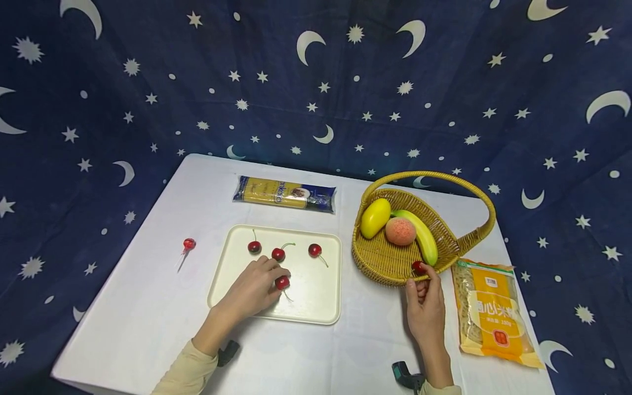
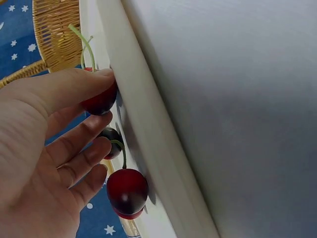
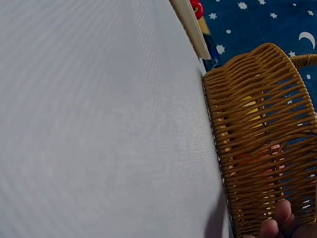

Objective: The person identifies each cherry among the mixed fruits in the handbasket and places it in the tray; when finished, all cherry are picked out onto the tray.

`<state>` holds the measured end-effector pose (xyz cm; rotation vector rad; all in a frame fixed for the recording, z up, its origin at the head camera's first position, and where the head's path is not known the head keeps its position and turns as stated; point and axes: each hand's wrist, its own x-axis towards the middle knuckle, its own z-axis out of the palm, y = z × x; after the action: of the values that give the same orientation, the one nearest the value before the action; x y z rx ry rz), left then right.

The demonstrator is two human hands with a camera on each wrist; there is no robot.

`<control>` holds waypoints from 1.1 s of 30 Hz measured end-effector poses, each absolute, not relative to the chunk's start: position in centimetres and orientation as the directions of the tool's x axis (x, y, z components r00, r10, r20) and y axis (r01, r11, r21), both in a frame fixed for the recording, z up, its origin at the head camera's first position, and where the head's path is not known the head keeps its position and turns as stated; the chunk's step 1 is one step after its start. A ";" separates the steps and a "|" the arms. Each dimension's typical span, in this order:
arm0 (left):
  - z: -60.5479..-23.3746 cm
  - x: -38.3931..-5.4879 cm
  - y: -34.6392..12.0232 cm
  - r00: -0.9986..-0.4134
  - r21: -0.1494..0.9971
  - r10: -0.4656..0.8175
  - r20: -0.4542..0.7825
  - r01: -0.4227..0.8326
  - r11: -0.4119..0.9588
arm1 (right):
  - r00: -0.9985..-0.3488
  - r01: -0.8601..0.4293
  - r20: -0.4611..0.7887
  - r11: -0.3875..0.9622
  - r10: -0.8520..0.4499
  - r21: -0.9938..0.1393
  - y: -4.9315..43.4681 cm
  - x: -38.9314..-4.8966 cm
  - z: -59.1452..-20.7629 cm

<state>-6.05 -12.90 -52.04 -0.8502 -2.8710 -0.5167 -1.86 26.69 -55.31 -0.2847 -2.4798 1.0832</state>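
My left hand (image 1: 254, 288) reaches over the cream tray (image 1: 316, 307) and pinches a dark red cherry (image 2: 101, 99) between thumb and fingertips. Its green stem shows in the left wrist view. Three more stemmed cherries lie on the tray; one cherry (image 1: 278, 254) is just beyond my fingers. At the front rim of the wicker basket (image 1: 380, 269) is my right hand (image 1: 425, 307). Another cherry (image 1: 418, 267) lies against its index fingertip, inside the rim, with the thumb lower by the rim; whether that cherry is gripped is unclear. The right wrist view shows only fingertips (image 3: 282, 213) by the basket.
The basket holds a yellow mango-like fruit (image 1: 375, 218), a peach-like fruit (image 1: 400, 231) and a banana (image 1: 419, 236). Its arched handle (image 1: 429, 174) rises above. An orange noodle bag (image 1: 496, 312) lies right, a pasta packet (image 1: 283, 193) behind the tray, a red lollipop (image 1: 188, 244) left.
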 end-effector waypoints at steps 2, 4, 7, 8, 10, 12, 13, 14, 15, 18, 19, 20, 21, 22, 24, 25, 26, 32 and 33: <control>-52.0 -6.0 -12.9 -0.843 0.300 0.506 0.183 0.538 0.788 | -0.891 0.018 0.295 0.677 0.345 -0.736 26.7 -1.9 -55.3; -51.9 -6.0 -12.9 -0.847 0.304 0.502 0.176 0.532 0.790 | -0.891 0.018 0.294 0.677 0.345 -0.736 26.7 -1.9 -55.3; -51.6 -5.9 -13.1 -0.852 0.306 0.497 0.167 0.524 0.795 | -0.891 0.020 0.293 0.677 0.345 -0.736 26.7 -1.9 -55.4; -51.6 -5.9 -13.1 -0.852 0.304 0.496 0.166 0.523 0.797 | -0.891 0.021 0.293 0.676 0.346 -0.736 26.7 -1.9 -55.3; -51.3 -5.8 -13.2 -0.853 0.301 0.495 0.164 0.521 0.799 | -0.891 0.023 0.293 0.678 0.348 -0.735 26.7 -1.8 -55.3; -51.1 -5.7 -13.2 -0.855 0.297 0.493 0.162 0.518 0.802 | -0.889 0.023 0.294 0.678 0.350 -0.735 26.7 -1.8 -55.3; -50.9 -5.6 -13.3 -0.855 0.296 0.494 0.162 0.519 0.802 | -0.889 0.023 0.295 0.678 0.350 -0.735 26.7 -1.8 -55.3; -50.8 -5.6 -13.3 -0.854 0.294 0.495 0.161 0.521 0.802 | -0.889 0.024 0.295 0.679 0.351 -0.734 26.7 -1.8 -55.3; -50.7 -5.6 -13.3 -0.852 0.291 0.498 0.163 0.523 0.801 | -0.889 0.023 0.296 0.680 0.350 -0.733 26.7 -1.7 -55.3; -50.3 -5.6 -13.2 -0.844 0.290 0.509 0.171 0.536 0.792 | -0.888 0.018 0.301 0.681 0.348 -0.732 26.7 -1.7 -55.4; -50.2 -5.6 -13.2 -0.840 0.293 0.513 0.175 0.542 0.788 | -0.888 0.017 0.303 0.682 0.347 -0.732 26.7 -1.7 -55.4; -50.1 -5.6 -13.1 -0.838 0.298 0.516 0.178 0.545 0.783 | -0.887 0.014 0.305 0.682 0.346 -0.732 26.6 -1.7 -55.4; -50.0 -5.6 -13.1 -0.835 0.303 0.519 0.182 0.549 0.779 | -0.887 0.012 0.307 0.681 0.346 -0.732 26.6 -1.7 -55.4; -49.9 -5.7 -13.0 -0.834 0.313 0.521 0.183 0.552 0.773 | -0.886 0.009 0.309 0.680 0.345 -0.733 26.6 -1.7 -55.4; -49.7 -5.8 -12.8 -0.830 0.326 0.525 0.188 0.557 0.764 | -0.886 0.008 0.311 0.680 0.345 -0.733 26.7 -1.7 -55.4; -49.6 -5.9 -12.7 -0.829 0.330 0.527 0.190 0.559 0.761 | -0.885 0.008 0.312 0.680 0.346 -0.733 26.7 -1.7 -55.5; -49.5 -6.0 -12.6 -0.826 0.335 0.529 0.196 0.563 0.755 | -0.885 0.007 0.312 0.680 0.346 -0.733 26.7 -1.7 -55.5; -48.3 -7.0 -11.1 -0.796 0.356 0.553 0.246 0.605 0.712 | -0.887 0.006 0.310 0.679 0.343 -0.734 26.6 -1.8 -55.4; -48.0 -7.3 -10.7 -0.790 0.359 0.560 0.249 0.612 0.704 | -0.887 0.006 0.310 0.680 0.342 -0.734 26.6 -1.8 -55.4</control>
<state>-7.28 -10.67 -48.00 -0.9625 -2.7873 -0.6533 -1.83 26.65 -55.42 -0.2704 -2.4674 1.0755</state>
